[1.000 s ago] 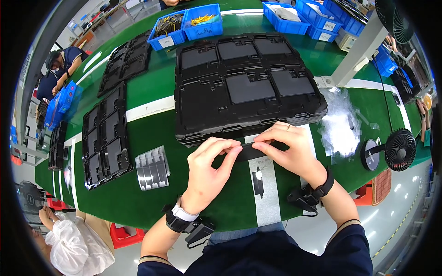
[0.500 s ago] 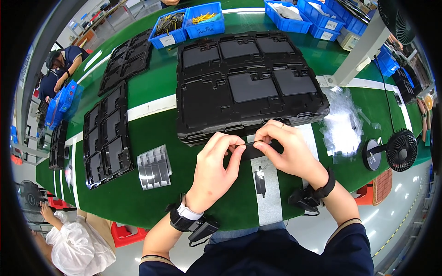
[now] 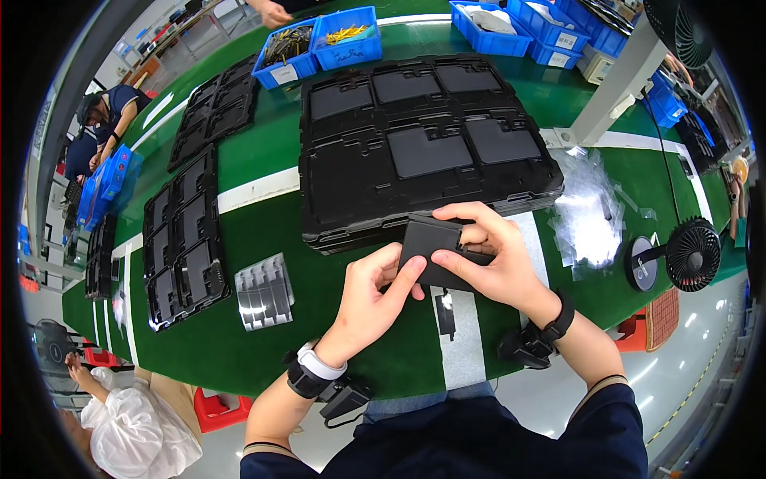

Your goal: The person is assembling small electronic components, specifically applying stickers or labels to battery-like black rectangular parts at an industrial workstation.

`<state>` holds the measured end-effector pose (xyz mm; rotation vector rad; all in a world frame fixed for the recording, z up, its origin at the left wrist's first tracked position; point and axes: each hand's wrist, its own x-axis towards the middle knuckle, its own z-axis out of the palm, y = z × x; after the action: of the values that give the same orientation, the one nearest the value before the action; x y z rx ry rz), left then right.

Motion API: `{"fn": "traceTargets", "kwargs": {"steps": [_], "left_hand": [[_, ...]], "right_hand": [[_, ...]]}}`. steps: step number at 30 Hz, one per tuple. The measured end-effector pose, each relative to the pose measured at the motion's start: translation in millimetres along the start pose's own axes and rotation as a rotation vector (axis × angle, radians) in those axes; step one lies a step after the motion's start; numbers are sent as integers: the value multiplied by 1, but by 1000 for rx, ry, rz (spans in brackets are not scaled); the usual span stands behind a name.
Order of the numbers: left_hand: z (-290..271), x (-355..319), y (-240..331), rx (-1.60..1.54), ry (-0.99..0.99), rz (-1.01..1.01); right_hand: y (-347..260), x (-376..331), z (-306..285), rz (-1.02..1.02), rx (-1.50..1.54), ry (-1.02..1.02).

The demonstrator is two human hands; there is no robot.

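A flat dark-grey panel with a stepped edge is held tilted between my hands, its broad face showing. My left hand grips its left side, with the thumb on the face and the other fingers mostly hidden behind. On the right side my right hand pinches it, thumb in front and fingers at the notch. Just beyond my hands lies a large black moulded tray with similar panels in several compartments. Below the panel, a small black adhesive-like piece rests on a whitish strip of the table.
A sheet of dark strips on clear film lies left. Crumpled clear film pieces and a small black fan stand right, near a grey post. More black trays sit left; blue bins line the far side. Other people work nearby.
The panel, seen almost edge-on before, is now turned so that its broad face shows. My fingertips have shifted from its upper edge to its sides. Another person's hand has appeared by the far bins.
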<state>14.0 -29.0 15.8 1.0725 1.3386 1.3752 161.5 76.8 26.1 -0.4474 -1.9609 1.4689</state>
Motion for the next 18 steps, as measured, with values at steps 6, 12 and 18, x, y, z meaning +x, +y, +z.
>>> {"fn": "traceTargets", "kwargs": {"steps": [6, 12, 18], "left_hand": [[4, -5, 0, 43, 16, 21], [6, -6, 1, 25, 9, 26], [3, -6, 8, -150, -127, -25]], "right_hand": [[3, -2, -3, -25, 50, -20], [1, -2, -4, 10, 156, -37], [7, 4, -19, 99, 654, -219]]}}
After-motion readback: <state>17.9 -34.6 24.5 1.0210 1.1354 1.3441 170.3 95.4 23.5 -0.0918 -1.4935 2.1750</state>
